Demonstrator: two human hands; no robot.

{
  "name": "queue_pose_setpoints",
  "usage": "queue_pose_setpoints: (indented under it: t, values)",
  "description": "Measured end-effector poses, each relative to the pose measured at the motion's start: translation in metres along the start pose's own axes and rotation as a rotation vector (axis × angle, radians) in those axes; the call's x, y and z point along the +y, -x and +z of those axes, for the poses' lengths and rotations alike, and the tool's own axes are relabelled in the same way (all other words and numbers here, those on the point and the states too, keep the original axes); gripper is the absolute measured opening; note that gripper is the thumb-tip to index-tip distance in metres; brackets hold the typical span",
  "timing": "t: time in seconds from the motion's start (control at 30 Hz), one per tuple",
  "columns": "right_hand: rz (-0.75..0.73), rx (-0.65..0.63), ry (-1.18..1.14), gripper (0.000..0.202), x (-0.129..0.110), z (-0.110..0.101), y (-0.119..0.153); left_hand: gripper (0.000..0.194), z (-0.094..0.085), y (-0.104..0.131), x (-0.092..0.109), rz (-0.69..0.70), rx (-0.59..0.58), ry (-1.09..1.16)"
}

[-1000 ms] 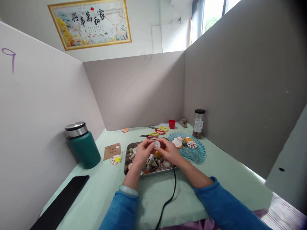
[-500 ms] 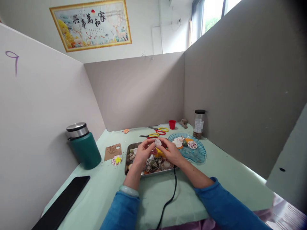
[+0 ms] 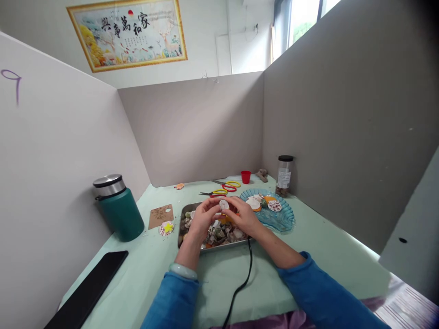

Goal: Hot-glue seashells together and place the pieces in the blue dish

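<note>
Between the fingertips of both hands is a small, whitish round seashell (image 3: 224, 205). My left hand (image 3: 203, 219) pinches it from the left, and my right hand (image 3: 245, 215) grips its right side. Both hands are above a metal tray (image 3: 216, 249) heaped with shells (image 3: 221, 234) of several sizes. Something yellow in the tray shows partly under my right hand. The fingers cover part of the held shell.
Behind the tray lie scissors (image 3: 219, 193) and a red cup (image 3: 246, 177). A blue scalloped plate (image 3: 283, 224) with decorated discs is at right, near a jar (image 3: 284, 176). A green bottle (image 3: 121, 214), brown card (image 3: 160, 216) and black slab (image 3: 91, 288) are at left. A black cord (image 3: 240, 288) runs toward the front.
Both hands still hold the shell over the tray, with its face turned slightly. The whole view has shifted a little.
</note>
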State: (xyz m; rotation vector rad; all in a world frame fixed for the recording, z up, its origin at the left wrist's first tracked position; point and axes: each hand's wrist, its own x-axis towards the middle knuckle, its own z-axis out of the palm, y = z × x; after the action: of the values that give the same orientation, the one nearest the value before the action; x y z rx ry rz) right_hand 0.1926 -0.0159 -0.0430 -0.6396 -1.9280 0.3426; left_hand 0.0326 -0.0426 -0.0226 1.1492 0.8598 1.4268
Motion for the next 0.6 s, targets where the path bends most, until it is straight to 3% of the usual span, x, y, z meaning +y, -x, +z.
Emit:
queue_pose_setpoints:
  t: [0.6]
  values:
    - [-0.006,-0.026,0.039,0.031,0.0002,0.0013,0.0008,0.027,0.0043,0.0016,0.0036,0.021,0.092,-0.093]
